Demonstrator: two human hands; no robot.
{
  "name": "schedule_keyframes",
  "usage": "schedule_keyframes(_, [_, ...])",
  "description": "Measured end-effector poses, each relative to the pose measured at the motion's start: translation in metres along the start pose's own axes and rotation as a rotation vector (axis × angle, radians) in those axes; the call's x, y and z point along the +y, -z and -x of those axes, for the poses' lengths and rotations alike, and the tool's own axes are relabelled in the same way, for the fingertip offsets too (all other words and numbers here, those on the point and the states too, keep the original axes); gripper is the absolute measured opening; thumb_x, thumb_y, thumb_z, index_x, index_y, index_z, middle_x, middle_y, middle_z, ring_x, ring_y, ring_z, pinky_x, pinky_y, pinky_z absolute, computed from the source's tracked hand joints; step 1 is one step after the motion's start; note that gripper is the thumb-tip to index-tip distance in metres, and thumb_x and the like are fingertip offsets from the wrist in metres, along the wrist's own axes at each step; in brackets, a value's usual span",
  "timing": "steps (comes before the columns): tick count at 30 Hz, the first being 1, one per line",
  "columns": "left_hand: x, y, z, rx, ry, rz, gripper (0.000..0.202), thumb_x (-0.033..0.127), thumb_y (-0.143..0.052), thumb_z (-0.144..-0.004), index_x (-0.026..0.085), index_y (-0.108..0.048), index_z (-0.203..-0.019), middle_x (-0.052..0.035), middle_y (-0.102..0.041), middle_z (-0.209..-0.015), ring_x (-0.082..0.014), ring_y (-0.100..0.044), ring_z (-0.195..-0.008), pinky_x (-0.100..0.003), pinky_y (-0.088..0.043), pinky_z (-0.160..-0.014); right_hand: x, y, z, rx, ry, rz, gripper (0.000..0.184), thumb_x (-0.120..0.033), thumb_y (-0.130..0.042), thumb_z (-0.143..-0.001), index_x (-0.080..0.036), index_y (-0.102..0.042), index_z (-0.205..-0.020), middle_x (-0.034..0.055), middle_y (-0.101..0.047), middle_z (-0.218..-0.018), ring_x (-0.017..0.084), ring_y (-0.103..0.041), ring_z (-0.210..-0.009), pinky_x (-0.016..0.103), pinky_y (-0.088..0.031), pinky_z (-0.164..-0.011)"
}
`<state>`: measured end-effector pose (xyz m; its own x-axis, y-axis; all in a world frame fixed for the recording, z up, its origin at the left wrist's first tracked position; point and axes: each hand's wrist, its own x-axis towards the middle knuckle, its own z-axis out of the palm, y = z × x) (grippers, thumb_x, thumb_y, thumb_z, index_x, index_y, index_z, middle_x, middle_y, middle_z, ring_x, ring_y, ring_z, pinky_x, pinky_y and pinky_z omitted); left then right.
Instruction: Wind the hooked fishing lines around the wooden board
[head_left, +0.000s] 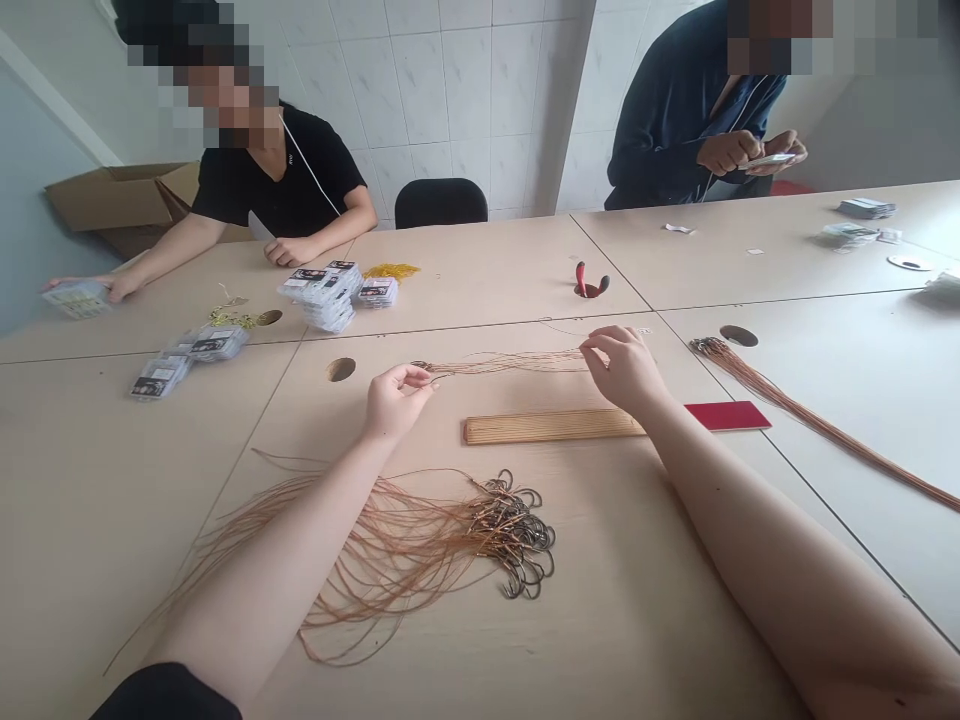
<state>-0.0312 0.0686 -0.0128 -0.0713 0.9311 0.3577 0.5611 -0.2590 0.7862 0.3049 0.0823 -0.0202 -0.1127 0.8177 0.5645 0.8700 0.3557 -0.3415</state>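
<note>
My left hand (397, 402) is closed in a pinch on a small dark fishing hook (444, 376). My right hand (621, 372) is also pinched, with the thin fishing line at its fingertips. Between and behind the hands, a row of orange-brown lines (517, 361) lies along the table, its hooks partly hidden by my left fingers. Below my left forearm spreads a loose pile of lines (397, 540), ending in a heap of dark fishing hooks (517, 535). A grooved wooden strip (551, 428) lies in front of my right hand, over a red flat piece (727, 416).
Another bundle of hooked lines (757, 375) stretches along the right. Red-and-black-handled pliers (591, 283) stand in a table hole. Stacked plastic boxes (326, 295) are at the left. Two people sit opposite; one reaches for a box (79, 297), the other holds a small packet (769, 160).
</note>
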Motion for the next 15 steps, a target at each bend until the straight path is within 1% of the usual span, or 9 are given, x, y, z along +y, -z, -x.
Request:
schedule_keyframes(3, [-0.01, 0.005, -0.007, 0.043, 0.072, -0.047, 0.02, 0.033, -0.067, -0.063, 0.017, -0.062, -0.075, -0.004, -0.065, -0.072, -0.0166, -0.061, -0.069, -0.027, -0.047, -0.064, 0.005, -0.008, 0.0, -0.02, -0.039, 0.049, 0.02, -0.027, -0.043, -0.083, -0.023, -0.063, -0.084, 0.0056, -0.058, -0.099, 0.025, -0.045, -0.097, 0.04, -0.042, -0.075])
schedule_keyframes(6, [-0.015, 0.009, -0.011, 0.068, 0.123, -0.172, 0.022, 0.035, -0.068, -0.061, 0.019, -0.064, -0.075, -0.0023, -0.065, -0.067, -0.016, -0.06, -0.064, -0.026, -0.045, -0.06, 0.008, -0.012, 0.002, -0.054, -0.036, 0.122, 0.023, -0.027, -0.042, -0.084, -0.023, -0.064, -0.083, 0.0065, -0.058, -0.1, 0.027, -0.043, -0.098, 0.042, -0.041, -0.077])
schedule_keyframes(8, [-0.016, 0.011, -0.012, 0.07, 0.149, -0.225, 0.022, 0.035, -0.068, -0.061, 0.019, -0.064, -0.075, -0.0013, -0.065, -0.065, -0.0155, -0.06, -0.061, -0.026, -0.043, -0.058, 0.01, -0.012, 0.004, -0.057, -0.057, 0.157, 0.023, -0.027, -0.042, -0.083, -0.022, -0.064, -0.083, 0.0066, -0.058, -0.1, 0.027, -0.043, -0.098, 0.042, -0.04, -0.077])
schedule_keyframes(11, [-0.017, 0.011, -0.013, 0.06, 0.186, -0.243, 0.023, 0.037, -0.067, -0.06, 0.02, -0.063, -0.076, -0.0006, -0.066, -0.065, -0.0152, -0.06, -0.061, -0.025, -0.042, -0.058, 0.013, -0.012, 0.005, -0.066, -0.104, 0.179, 0.022, -0.028, -0.043, -0.082, -0.023, -0.065, -0.083, 0.0063, -0.058, -0.098, 0.027, -0.042, -0.097, 0.042, -0.041, -0.074])
schedule_keyframes(15, [-0.016, 0.01, -0.014, 0.035, 0.203, -0.312, 0.025, 0.041, -0.066, -0.061, 0.02, -0.063, -0.075, -0.0003, -0.066, -0.065, -0.0153, -0.059, -0.06, -0.025, -0.041, -0.056, 0.013, -0.014, 0.005, -0.096, -0.101, 0.178, 0.022, -0.028, -0.043, -0.082, -0.022, -0.065, -0.081, 0.0068, -0.058, -0.098, 0.027, -0.042, -0.097, 0.041, -0.042, -0.072])
